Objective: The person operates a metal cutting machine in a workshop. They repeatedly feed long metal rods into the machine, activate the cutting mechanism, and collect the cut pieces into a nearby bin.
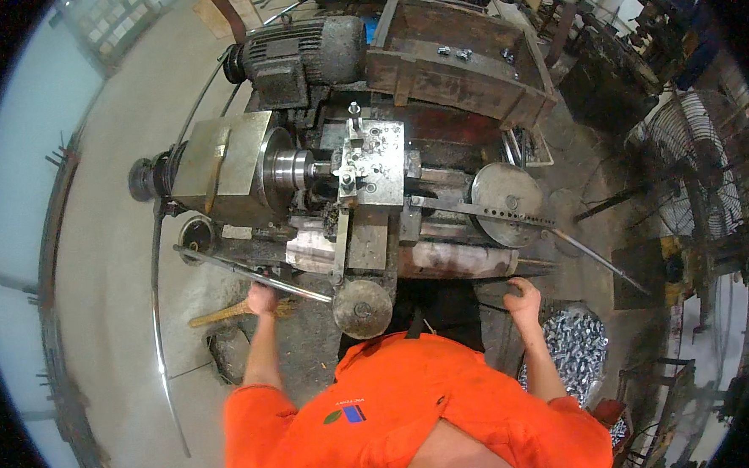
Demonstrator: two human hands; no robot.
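Centrally, a lathe-like machine (366,239) is positioned directly in front of the operator, by whom an orange garment (417,401) is worn. The left hand (262,297) is placed at the front of the machine, just beside a long metal rod (297,291) that is joined to a small round disc (362,308). The ends of the left fingers are obscured at a dark part, and whether they are closed on it cannot be told. The right hand (524,301) is held near the right end of the machine's front; its fingers are loosely bent, with a gap left between them and the thumb.

A heap of small shiny metal pieces (573,346) is located beside the right forearm. At the machine's middle, a metal tool block (383,161) is mounted to the right of a round chuck (285,168). A large round wheel (508,193) is set farther right and is crossed by a perforated bar (483,211). On the left, a box-shaped cover (247,147) is fitted, on which a wooden-handled tool (216,174) is laid. Behind, a ribbed motor (310,51) and a rusty open box (434,77) are arranged side by side.
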